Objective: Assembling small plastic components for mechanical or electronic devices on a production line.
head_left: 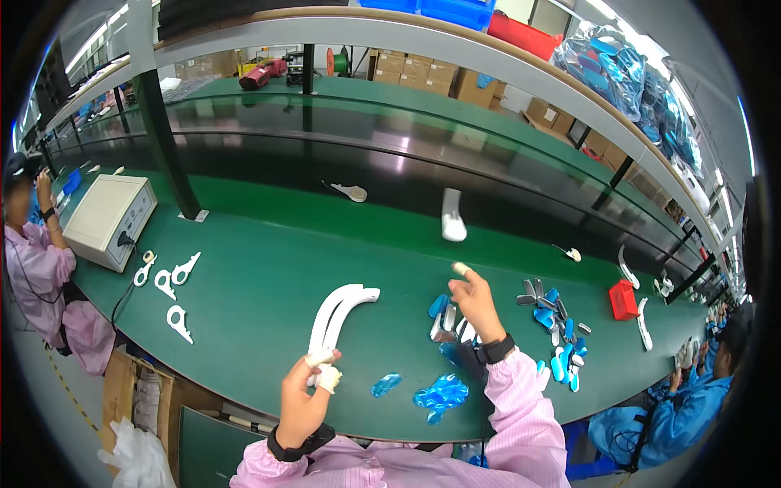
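Observation:
My left hand (301, 407) is closed at the front of the green table, with a cream cover on its index finger. A crumpled cream lump (328, 378) shows at its thumb; whether that is a held piece or a thumb cover I cannot tell. Just beyond lie two curved white plastic parts (332, 317), side by side, their near ends by this hand. My right hand (480, 305) is open and reaches forward, a cream cover on its index fingertip. Past that fingertip appears a slightly blurred white part (453, 218) with a rounded end, apart from the hand.
Blue and silver oval pieces (561, 325) lie right of my right hand; more sit under it. Crumpled blue film (442, 394) is near the front edge. White ringed parts (179, 324) and a beige box (111, 220) are left. A dark belt (268, 163) runs behind. Co-workers sit both sides.

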`<act>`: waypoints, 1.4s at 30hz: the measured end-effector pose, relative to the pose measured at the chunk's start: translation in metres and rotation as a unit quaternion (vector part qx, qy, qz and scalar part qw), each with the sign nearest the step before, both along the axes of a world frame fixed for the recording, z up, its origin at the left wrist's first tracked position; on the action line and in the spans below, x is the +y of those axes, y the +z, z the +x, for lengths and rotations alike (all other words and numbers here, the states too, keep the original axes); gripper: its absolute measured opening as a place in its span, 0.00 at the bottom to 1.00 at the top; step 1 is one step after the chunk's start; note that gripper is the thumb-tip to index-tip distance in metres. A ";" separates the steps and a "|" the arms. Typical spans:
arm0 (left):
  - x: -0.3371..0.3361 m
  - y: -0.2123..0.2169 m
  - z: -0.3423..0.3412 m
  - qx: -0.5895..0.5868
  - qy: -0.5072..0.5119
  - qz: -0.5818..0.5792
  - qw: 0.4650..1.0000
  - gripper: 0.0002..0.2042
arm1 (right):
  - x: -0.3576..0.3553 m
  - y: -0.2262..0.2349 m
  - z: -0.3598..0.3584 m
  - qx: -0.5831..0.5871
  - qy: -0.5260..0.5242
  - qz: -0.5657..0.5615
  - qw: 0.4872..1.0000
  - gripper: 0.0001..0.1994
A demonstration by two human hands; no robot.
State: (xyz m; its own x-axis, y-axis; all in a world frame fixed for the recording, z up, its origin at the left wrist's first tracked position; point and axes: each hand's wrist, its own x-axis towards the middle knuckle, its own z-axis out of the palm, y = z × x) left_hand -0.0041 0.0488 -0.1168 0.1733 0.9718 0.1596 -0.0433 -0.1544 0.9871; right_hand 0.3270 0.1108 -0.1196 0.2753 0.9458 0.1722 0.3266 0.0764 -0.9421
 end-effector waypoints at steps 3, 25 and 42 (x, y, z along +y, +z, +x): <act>-0.001 0.005 -0.001 0.036 -0.039 0.017 0.998 0.14 | -0.015 -0.008 0.008 -0.367 0.104 0.035 0.924 0.15; -0.020 -0.001 0.054 -0.040 -0.284 -0.011 0.958 0.30 | -0.118 0.054 -0.113 -0.019 0.059 0.061 0.996 0.06; -0.024 -0.007 0.059 -0.164 -0.266 -0.075 0.947 0.22 | -0.129 0.048 -0.119 0.049 0.063 0.043 0.996 0.06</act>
State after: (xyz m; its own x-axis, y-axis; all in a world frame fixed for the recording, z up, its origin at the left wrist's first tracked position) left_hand 0.0545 0.0246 -0.1236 0.6097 0.7770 0.1566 -0.3835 0.1163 0.9162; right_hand 0.2084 -0.0187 -0.0715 0.1749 0.9567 0.2326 0.2167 0.1931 -0.9569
